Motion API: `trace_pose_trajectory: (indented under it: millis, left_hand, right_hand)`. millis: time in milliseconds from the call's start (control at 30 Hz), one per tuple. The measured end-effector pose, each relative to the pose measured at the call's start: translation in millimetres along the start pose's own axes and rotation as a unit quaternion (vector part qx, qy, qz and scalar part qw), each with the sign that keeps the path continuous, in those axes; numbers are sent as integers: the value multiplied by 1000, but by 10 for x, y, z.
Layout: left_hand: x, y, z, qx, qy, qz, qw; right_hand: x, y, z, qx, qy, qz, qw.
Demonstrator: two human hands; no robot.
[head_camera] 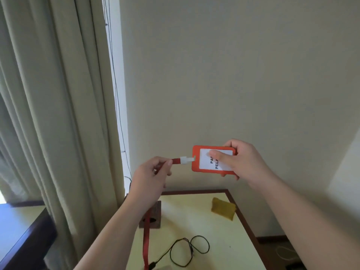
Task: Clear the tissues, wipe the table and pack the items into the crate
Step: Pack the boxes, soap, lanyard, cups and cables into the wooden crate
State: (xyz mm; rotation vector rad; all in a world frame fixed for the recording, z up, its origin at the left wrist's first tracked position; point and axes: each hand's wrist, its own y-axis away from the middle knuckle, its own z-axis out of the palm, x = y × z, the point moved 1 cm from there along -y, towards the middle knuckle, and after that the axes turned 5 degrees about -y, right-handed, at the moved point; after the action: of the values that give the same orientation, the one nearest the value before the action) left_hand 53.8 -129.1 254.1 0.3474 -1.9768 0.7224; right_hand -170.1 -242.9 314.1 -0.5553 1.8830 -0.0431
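Currently holding badge holder (212, 159) up in mid-air above table (196, 191) | right hand (241, 162) pinching orange case, thumb over white card | left hand (150, 176) pinching red lanyard (146, 244) by white clip (186, 160), likely pulling it taut to coil for packing | strap hanging down to tabletop | crate not showing

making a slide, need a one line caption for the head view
Right hand holds an orange badge holder while left hand pinches its red lanyard above a table.
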Motion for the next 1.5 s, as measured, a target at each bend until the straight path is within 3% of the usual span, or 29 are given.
trace_pose_trajectory:
  millis: [233,433,667,833,1100,1367,1500]
  left_hand:
    - [-156,-119,41,-46,-117,21,992]
    - [-129,-83,229,-31,-114,-13,993]
    - [254,-188,248,18,-85,46,995]
    - [676,-221,137,-37,-88,115,989]
    - [1079,-154,275,-164,-91,92,978]
    - [1164,-169,355,-92,-150,139,974]
    - [1141,-346,212,-135,-215,125,959]
  right_hand:
    - [101,-159,-301,-12,-110,33,993]
    - [250,-233,-376,-27,-122,28,992]
    - [308,-267,-488,-70,-190,43,978]
    - [396,-316,-516,-64,-140,19,988]
    - [388,-371,-447,12,-147,-24,989]
    - [367,-156,-269,-147,-85,-28,985]
    - [367,-47,-249,-191,-93,2,977]
